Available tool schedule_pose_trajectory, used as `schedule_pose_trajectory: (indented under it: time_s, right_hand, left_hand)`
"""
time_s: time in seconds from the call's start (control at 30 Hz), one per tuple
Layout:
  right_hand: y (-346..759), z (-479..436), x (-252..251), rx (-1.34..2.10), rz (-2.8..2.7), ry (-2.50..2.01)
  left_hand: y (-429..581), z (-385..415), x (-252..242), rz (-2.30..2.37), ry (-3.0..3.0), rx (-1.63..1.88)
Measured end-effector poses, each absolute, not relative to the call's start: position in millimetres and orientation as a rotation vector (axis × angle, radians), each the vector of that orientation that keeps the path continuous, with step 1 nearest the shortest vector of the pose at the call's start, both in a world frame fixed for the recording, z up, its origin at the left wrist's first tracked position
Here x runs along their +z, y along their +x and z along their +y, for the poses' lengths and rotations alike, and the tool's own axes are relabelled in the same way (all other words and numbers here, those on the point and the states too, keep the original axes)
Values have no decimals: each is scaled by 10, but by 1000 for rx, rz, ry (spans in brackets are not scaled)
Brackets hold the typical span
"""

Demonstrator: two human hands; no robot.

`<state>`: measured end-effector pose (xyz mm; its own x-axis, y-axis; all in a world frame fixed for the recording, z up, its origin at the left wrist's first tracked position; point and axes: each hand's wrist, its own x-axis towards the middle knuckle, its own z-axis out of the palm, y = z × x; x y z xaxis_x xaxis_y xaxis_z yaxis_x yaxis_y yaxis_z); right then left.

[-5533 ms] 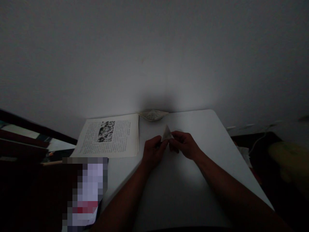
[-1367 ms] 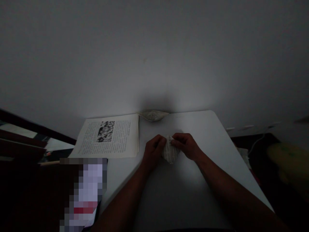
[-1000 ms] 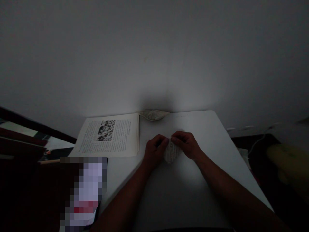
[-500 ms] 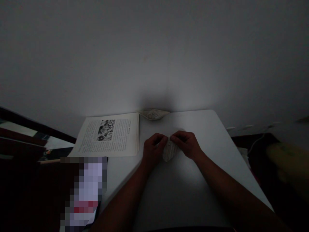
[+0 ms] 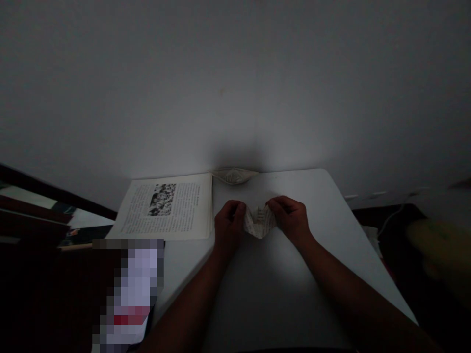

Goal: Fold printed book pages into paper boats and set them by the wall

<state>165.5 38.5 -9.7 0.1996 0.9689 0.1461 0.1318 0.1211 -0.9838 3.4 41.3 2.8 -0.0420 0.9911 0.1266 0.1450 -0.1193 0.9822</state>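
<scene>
A small folded piece of printed paper (image 5: 259, 221) hangs between my two hands just above the white table (image 5: 279, 289). My left hand (image 5: 228, 226) pinches its left corner with closed fingers. My right hand (image 5: 290, 219) pinches its right corner the same way. The paper is spread sideways into a wide pocket shape with a point at the bottom.
An open book (image 5: 169, 205) with a photo and text lies at the table's far left. A finished folded paper boat (image 5: 233, 175) rests against the wall behind my hands. A blurred patch (image 5: 128, 294) covers the near left; dark shelving and a cable flank the table.
Earlier the paper was a small upright triangle; it then hung as a narrow diamond. My hands have now moved apart, pulling the paper open sideways.
</scene>
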Motion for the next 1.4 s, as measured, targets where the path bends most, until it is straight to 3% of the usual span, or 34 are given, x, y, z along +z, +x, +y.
schedule_pose_trajectory:
  time_s: [0.37, 0.63, 0.9, 1.13, 1.4]
  right_hand:
    - [1719, 436, -147, 606, -867, -1214]
    - [1737, 500, -154, 595, -715, -1186]
    - [1834, 557, -226, 528, -606, -1252]
    - [1837, 543, -225, 484, -646, -1281]
    - [1788, 494, -167, 470, -790, -1331]
  left_hand:
    - [32, 347, 2, 1282, 1428, 1339]
    - [21, 332, 3, 1206, 1666, 1246]
    - [35, 320, 62, 856, 1923, 1229]
    - [46, 271, 66, 696, 1988, 1011]
    - [57, 276, 76, 990, 1851, 927]
